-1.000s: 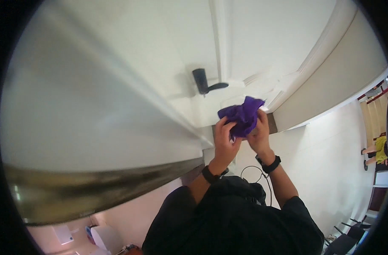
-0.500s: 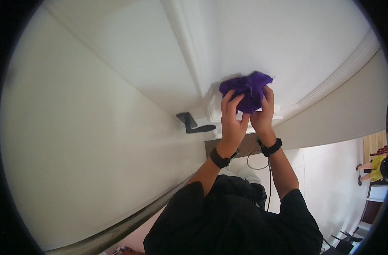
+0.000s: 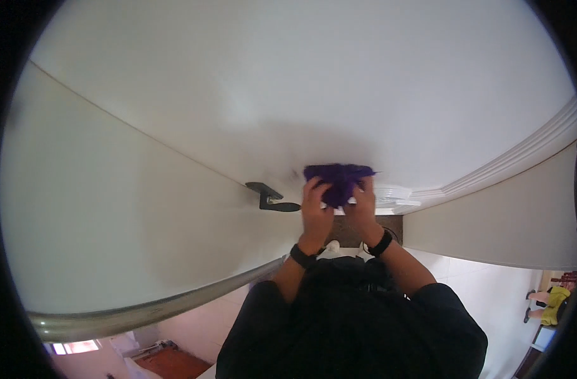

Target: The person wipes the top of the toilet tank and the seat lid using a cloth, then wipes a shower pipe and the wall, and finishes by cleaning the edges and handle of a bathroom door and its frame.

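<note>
Wears black wristbands (image 3: 302, 256) and grips a bunched purple cloth (image 3: 339, 180) between left hand (image 3: 315, 211) and right hand (image 3: 362, 208), both closed on its sides, just right of the black lever door handle (image 3: 280, 206). Could lose a fold through pinching so loose a bundle mainly by fingers. Could knock left knuckles or snag cloth on the handle's free end, pointing close toward the left hand, with any leftward drift. Cannot tell whether pressing the white door (image 3: 339, 82) or just short of it; could set it swinging by leaning in. Below and right of the handle, stands in white shoes (image 3: 334, 246) by a brown threshold strip (image 3: 347, 237): could stub a toe, given a raised edge. Far right of the handle, includes a person in yellow (image 3: 555, 306), well apart.
</note>
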Available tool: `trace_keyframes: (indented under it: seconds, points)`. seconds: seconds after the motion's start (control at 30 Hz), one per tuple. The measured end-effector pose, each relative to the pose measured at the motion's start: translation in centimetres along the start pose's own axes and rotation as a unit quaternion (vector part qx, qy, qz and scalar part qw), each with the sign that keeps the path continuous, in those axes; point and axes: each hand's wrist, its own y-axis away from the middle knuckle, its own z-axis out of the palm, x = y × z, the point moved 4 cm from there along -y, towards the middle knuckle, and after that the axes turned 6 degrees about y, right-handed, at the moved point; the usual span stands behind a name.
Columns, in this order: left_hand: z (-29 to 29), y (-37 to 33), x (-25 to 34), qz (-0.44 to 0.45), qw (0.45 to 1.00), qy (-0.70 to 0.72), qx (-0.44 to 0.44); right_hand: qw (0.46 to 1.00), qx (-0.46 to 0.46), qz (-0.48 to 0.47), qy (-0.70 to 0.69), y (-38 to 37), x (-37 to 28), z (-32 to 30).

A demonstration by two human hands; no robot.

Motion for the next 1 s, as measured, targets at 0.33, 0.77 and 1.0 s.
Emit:
trace_keyframes:
  seconds: [0.33,0.77,1.0]
  points:
    - [3.4,-6.2,10.9,0.112,0.973,0.006,0.203,0.993,0.031,-0.115,-0.022,-9.3,-4.0,-11.9]
    - [20.9,1.5,9.2,0.090,0.973,0.011,-0.214,0.987,0.087,0.117,-0.065,2.9,17.0,-16.9]
    - [14.1,2.1,4.2,0.056,0.991,-0.098,-0.066,0.997,-0.075,-0.003,0.015,0.3,12.8,-10.8]
